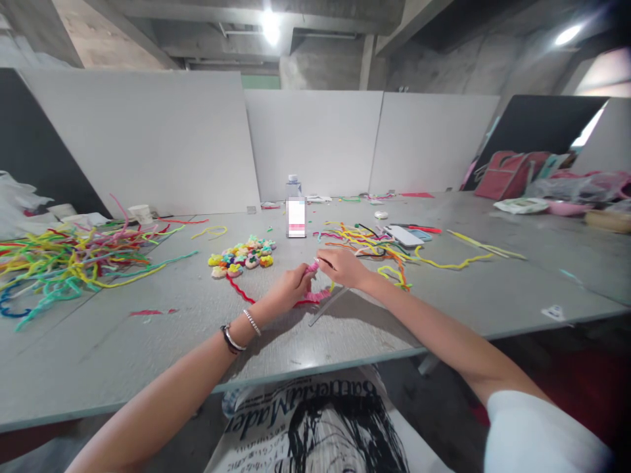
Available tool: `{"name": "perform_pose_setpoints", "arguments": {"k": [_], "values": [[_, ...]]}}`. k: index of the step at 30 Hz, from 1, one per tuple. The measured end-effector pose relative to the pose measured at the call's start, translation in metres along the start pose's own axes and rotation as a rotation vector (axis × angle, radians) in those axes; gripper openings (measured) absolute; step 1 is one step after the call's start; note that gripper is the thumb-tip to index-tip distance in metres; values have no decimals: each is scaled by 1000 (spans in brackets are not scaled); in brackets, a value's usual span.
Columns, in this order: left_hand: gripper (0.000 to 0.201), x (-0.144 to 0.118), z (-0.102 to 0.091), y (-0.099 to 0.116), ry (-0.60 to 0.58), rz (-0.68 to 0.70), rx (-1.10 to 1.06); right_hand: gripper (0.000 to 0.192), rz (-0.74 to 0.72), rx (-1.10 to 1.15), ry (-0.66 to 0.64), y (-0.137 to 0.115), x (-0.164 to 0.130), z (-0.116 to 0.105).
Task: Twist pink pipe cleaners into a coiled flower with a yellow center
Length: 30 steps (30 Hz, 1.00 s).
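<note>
My left hand (296, 284) is closed around a fuzzy pink pipe cleaner piece (319, 295) that looks coiled and curves down toward the tabletop. Right beside it, my right hand (340, 268) pinches at the upper end of the same pink piece; the fingertips partly hide the contact. A red pipe cleaner (240, 289) runs from under my left forearm toward a cluster of small multicoloured flower shapes (241, 256). Below my right hand a thin grey strip (326, 307) lies slanting on the table; its upper end is hidden.
A large heap of coloured pipe cleaners (73, 253) lies at left. More loose pipe cleaners (365, 240), a white phone (405, 236) and red-handled scissors (428, 229) lie to the right. A bottle (294, 190) stands ahead, before white panels (315, 141). A pink bag (507, 174) sits far right.
</note>
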State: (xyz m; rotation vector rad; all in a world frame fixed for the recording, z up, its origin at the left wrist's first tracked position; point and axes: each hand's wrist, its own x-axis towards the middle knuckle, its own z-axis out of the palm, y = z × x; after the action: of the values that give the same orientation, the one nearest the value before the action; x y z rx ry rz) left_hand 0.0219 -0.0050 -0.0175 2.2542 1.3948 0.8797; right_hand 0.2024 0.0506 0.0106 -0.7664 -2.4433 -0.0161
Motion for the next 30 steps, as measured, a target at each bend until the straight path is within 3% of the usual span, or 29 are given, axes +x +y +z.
{"name": "perform_pose_setpoints", "arguments": {"k": [12, 23, 30], "values": [[30, -2, 1, -2, -21, 6, 132, 24, 5, -14, -61, -1, -3, 12], [37, -1, 1, 0, 42, 19, 162, 30, -8, 383, -57, -8, 2, 5], [38, -2, -2, 7, 96, 35, 151, 35, -8, 427, 8, -7, 4, 3]]}}
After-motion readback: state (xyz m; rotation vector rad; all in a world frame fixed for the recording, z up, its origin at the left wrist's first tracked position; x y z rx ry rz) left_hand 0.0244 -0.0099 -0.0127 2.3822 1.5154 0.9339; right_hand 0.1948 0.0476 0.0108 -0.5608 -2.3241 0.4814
